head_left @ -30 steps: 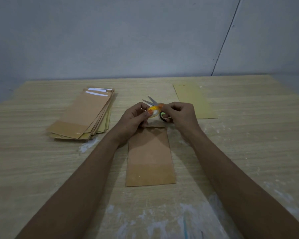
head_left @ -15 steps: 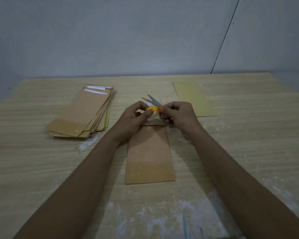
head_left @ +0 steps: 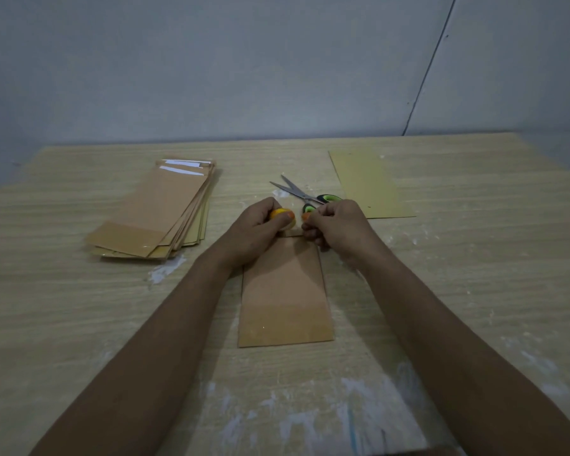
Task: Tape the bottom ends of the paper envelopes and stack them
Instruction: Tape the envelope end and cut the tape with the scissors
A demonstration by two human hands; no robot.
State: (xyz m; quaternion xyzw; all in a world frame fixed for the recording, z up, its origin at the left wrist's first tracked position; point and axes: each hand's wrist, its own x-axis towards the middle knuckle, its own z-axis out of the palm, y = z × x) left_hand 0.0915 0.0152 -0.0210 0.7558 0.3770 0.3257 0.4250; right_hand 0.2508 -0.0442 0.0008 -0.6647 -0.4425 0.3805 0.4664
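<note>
While my left hand grips the tape roll and my right hand pinches its free end at frame centre, I should draw the strip taut across the envelope.

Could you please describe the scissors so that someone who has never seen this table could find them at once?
On the wooden table, look just beyond the person's two hands, between the envelope stack and the single yellowish sheet. The scissors lie flat, their blades open; they alone are metal, with green-and-black handles.
</note>
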